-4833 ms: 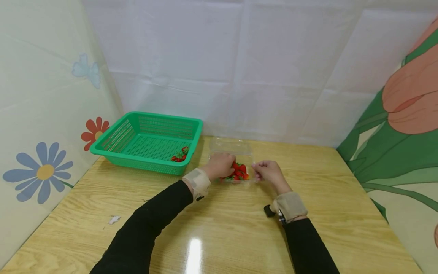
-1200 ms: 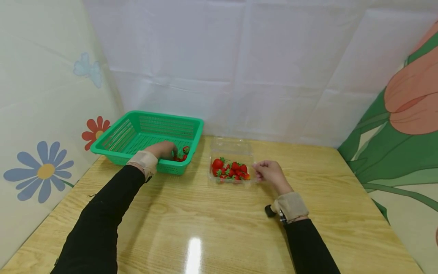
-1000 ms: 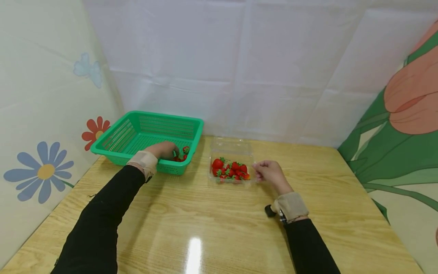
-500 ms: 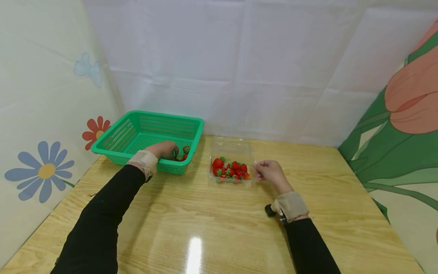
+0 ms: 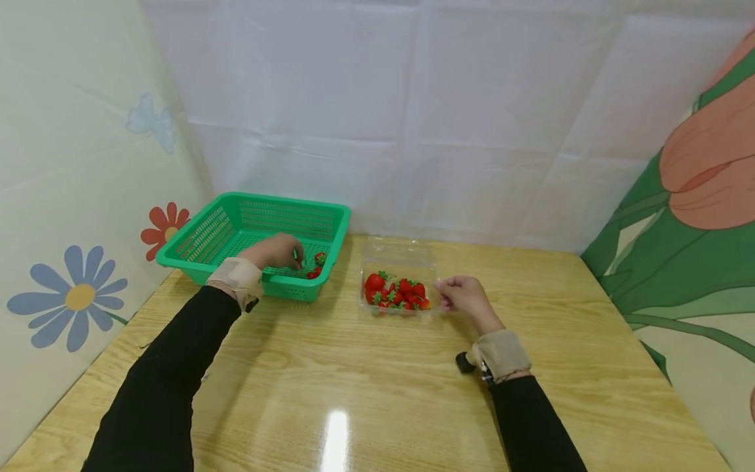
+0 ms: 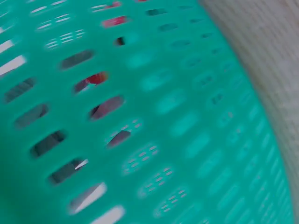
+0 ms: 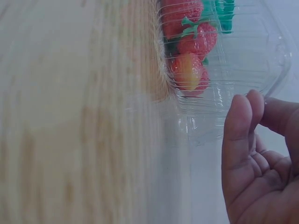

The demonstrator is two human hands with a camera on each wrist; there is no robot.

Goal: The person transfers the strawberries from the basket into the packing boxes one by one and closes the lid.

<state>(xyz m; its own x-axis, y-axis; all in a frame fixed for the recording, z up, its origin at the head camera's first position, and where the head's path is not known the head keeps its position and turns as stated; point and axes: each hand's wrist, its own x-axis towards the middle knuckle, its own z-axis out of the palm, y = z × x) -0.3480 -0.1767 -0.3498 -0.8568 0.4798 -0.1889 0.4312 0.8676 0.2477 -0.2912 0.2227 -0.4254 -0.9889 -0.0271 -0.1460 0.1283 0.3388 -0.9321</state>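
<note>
Since half a second ago, the left hand [image 5: 276, 252] has shifted slightly leftward and risen inside the green basket [image 5: 283, 211], while the right hand [image 5: 466, 298] is where it was. Going across my head view, a pale cloth with printed flowers [image 5: 88, 170] hangs at the far left, and the basket stands near it on the wooden table [image 5: 366, 380]. Over the basket's front rim reaches the left hand, its fingers narrowed to a pinch on a strawberry [image 5: 299, 263] that is mostly hidden from me. Just right of those fingers, a few loose strawberries [image 5: 320, 259] lie in the near right corner. My left wrist feed is blurred and gives me mainly slotted green plastic, with red patches showing through. Next along stands the clear box [image 5: 413, 269], its lid [image 5: 396, 251] raised at the back, with heaped strawberries [image 5: 396, 297] inside. At its right edge, the right hand pinches the plastic rim narrowly between thumb and fingertips, as my right wrist feed shows. Farthest right hangs a cloth with large printed tulips [image 5: 708, 262].
</note>
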